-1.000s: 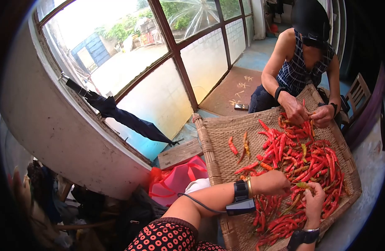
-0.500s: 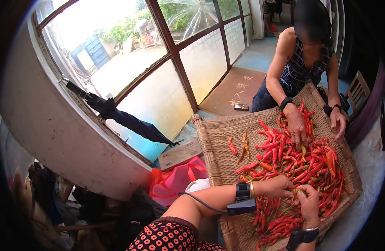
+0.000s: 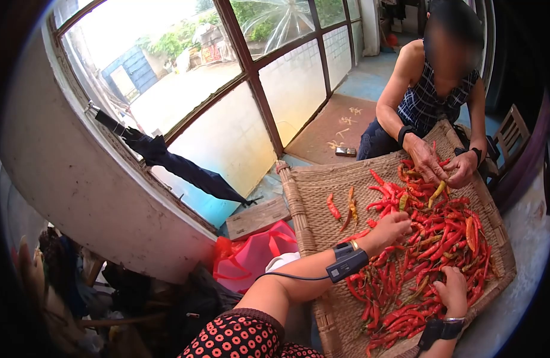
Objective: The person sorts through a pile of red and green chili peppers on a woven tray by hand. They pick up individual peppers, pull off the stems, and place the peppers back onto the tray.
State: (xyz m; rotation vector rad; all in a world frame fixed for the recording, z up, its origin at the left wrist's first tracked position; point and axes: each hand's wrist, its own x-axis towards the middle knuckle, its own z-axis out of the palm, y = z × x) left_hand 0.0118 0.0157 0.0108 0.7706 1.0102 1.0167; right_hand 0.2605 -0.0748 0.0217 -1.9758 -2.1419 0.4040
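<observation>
Head view: the left hand (image 3: 389,231) and right hand (image 3: 452,290), meeting over a pepper a moment ago, are now working apart, the left reaching across the woven tray (image 3: 316,200) with fingers bunched beside a greenish pepper (image 3: 403,203), whether pinching it I cannot tell. The right is dipping into the red peppers (image 3: 447,243) on the tray, fingers curling, their grip hidden.

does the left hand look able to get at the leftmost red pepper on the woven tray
Probably yes: between the left hand and that red pepper there seem to be only a few loose peppers and bare tray. Whether its fingers already hold something is unclear.
</observation>
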